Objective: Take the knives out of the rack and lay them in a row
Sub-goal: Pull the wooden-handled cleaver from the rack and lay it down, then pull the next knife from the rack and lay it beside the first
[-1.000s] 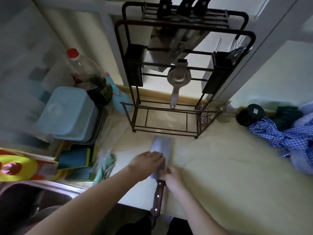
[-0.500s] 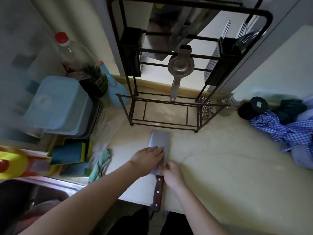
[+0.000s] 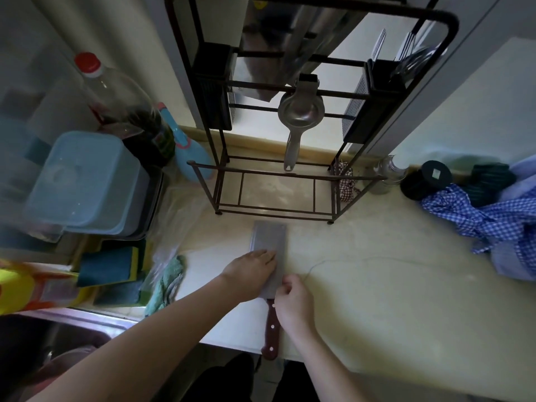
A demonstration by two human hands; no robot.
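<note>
A cleaver (image 3: 268,236) with a reddish-brown riveted handle lies flat on the pale counter (image 3: 391,309), blade pointing toward the rack and handle end at the counter's front edge. My left hand (image 3: 249,275) rests palm down on the blade's left half. My right hand (image 3: 294,301) pinches the blade's right edge just above the handle. The black wire rack (image 3: 275,176) stands right behind the cleaver. Blades of other knives (image 3: 261,56) hang in its upper part, their handles out of view.
A metal squeezer (image 3: 300,111) hangs in the rack. At the left are a blue lidded box (image 3: 87,181), a red-capped bottle (image 3: 116,94), sponges (image 3: 113,265) and a sink (image 3: 43,343). A checked cloth (image 3: 493,219) and a black jar (image 3: 426,181) sit at the right.
The view has tilted down and closer, so the rack's top and the knife handles left the frame. Both hands stay on the cleaver, which has not visibly moved.
</note>
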